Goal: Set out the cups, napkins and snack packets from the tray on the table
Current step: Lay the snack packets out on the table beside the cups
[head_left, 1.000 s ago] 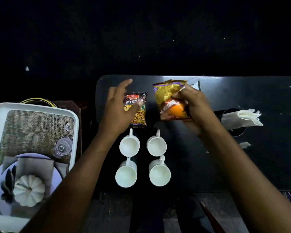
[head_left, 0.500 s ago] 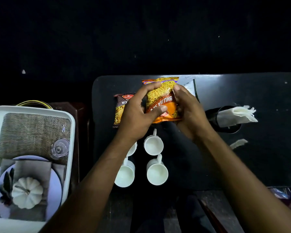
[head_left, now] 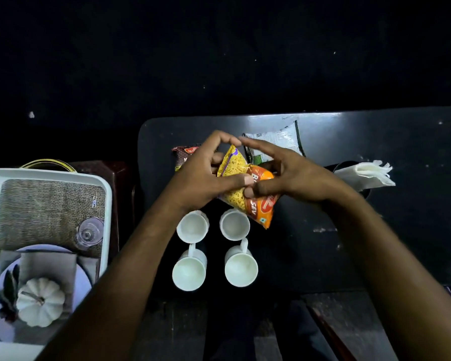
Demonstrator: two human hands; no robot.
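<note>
Snack packets are the matter in hand, and the orange one [head_left: 248, 188] is held between both hands above the black table [head_left: 375, 230], just beyond the four white cups [head_left: 215, 250]. The table is seen to carry most of the setting already: the cups stand in a two-by-two block near the front edge, a sheaf of white napkins [head_left: 365, 173] sits in a dark holder to the right, a brown packet [head_left: 184, 156] lies partly hidden under the left hand, and a white-and-green packet [head_left: 274, 142] lies behind the hands. The white tray [head_left: 50, 174] is placed well to the left on a lower stand.

The orange packet is tilted, its long axis running from upper left to lower right, with its lower corner hanging over the rim of the far right cup. It lies directly between the hands, so neither is nearer; a set-down spot would probably be sought between the brown and white packets.

The left hand [head_left: 201, 175] is arched over the packet's left side, thumb pressed on its face. The right hand [head_left: 292, 173] pinches the right half, thumb on the front, fingers spread behind. The forefingers nearly meet above the top edge.
</note>
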